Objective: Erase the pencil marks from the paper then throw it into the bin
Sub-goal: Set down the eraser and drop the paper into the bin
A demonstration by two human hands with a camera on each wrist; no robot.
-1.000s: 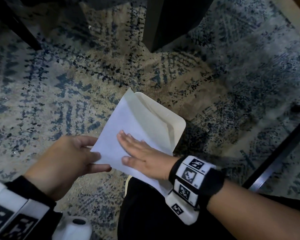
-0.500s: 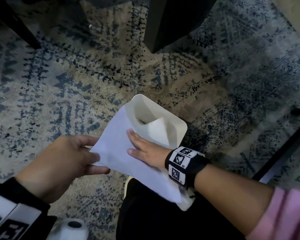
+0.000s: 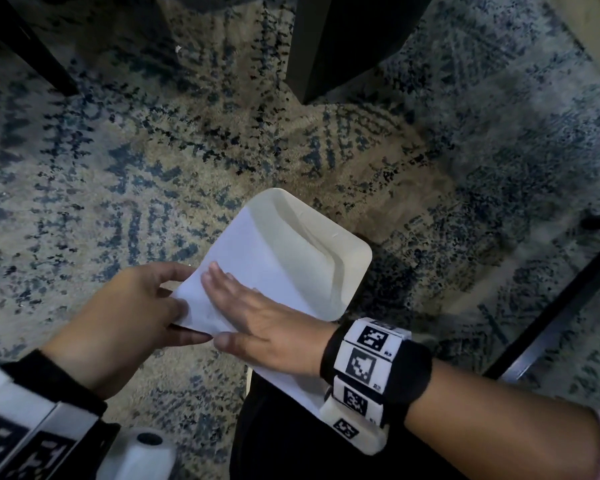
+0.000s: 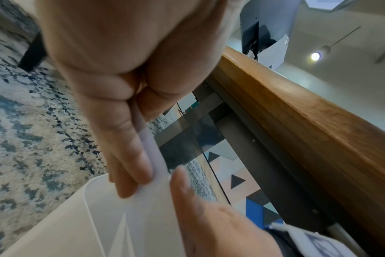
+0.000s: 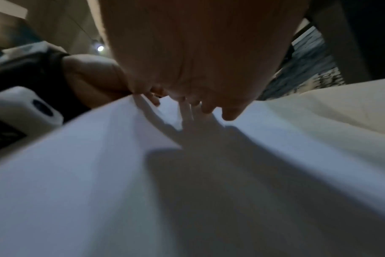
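A white sheet of paper (image 3: 257, 258) lies slanted over the open mouth of a cream plastic bin (image 3: 347, 251) on the carpet. My left hand (image 3: 174, 306) pinches the paper's near-left edge between thumb and fingers; the left wrist view shows the paper (image 4: 152, 156) squeezed in that pinch. My right hand (image 3: 243, 299) lies flat on top of the sheet with straight fingers, pressing it. In the right wrist view the paper (image 5: 99, 173) fills the lower frame under the right hand's fingertips (image 5: 229, 114). No pencil marks are discernible.
A patterned blue and beige carpet (image 3: 118, 168) covers the floor. Dark furniture legs (image 3: 326, 46) stand beyond the bin, and a black metal bar (image 3: 551, 306) crosses at right. A wooden table edge (image 4: 308, 113) runs above in the left wrist view. My dark-clothed knee (image 3: 284, 427) is below the paper.
My right hand slid back along the sheet toward the left hand, from the bin's mouth to the near edge. The paper now lies flatter over the bin. The left hand kept its pinch.
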